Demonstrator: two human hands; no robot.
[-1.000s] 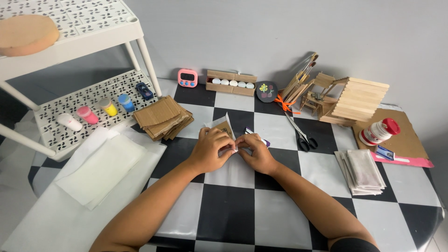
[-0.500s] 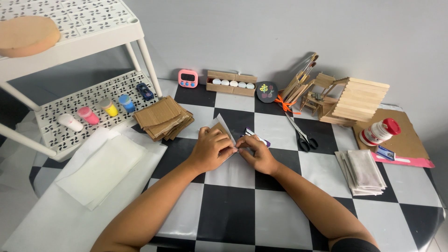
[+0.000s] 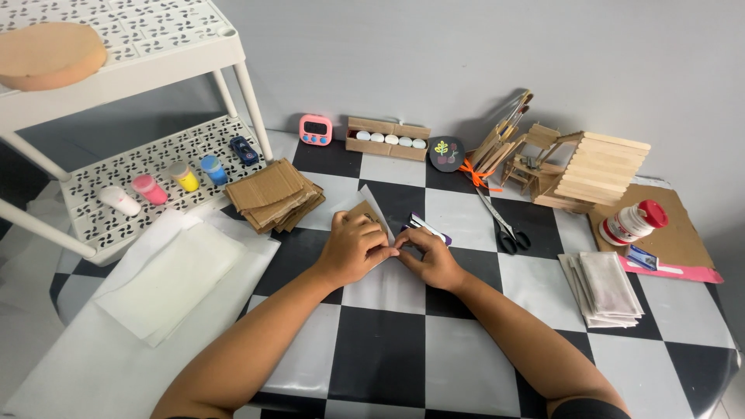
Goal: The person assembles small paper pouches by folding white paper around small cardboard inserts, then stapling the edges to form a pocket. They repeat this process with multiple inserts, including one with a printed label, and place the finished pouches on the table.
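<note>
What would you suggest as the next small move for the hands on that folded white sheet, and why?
Probably press the fold flat. Both the left hand and the right hand pinch the white sheet over a brown cardboard piece, and one flap stands raised off the checkered table.

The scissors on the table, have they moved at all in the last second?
No. The scissors lie where they did, handles near the same black square, tips toward the stick house, untouched by either hand.

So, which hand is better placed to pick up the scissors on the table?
Probably the right hand. The scissors lie just to its right, with bare table between. The left hand presses the folded white paper and would have to cross over.
</note>
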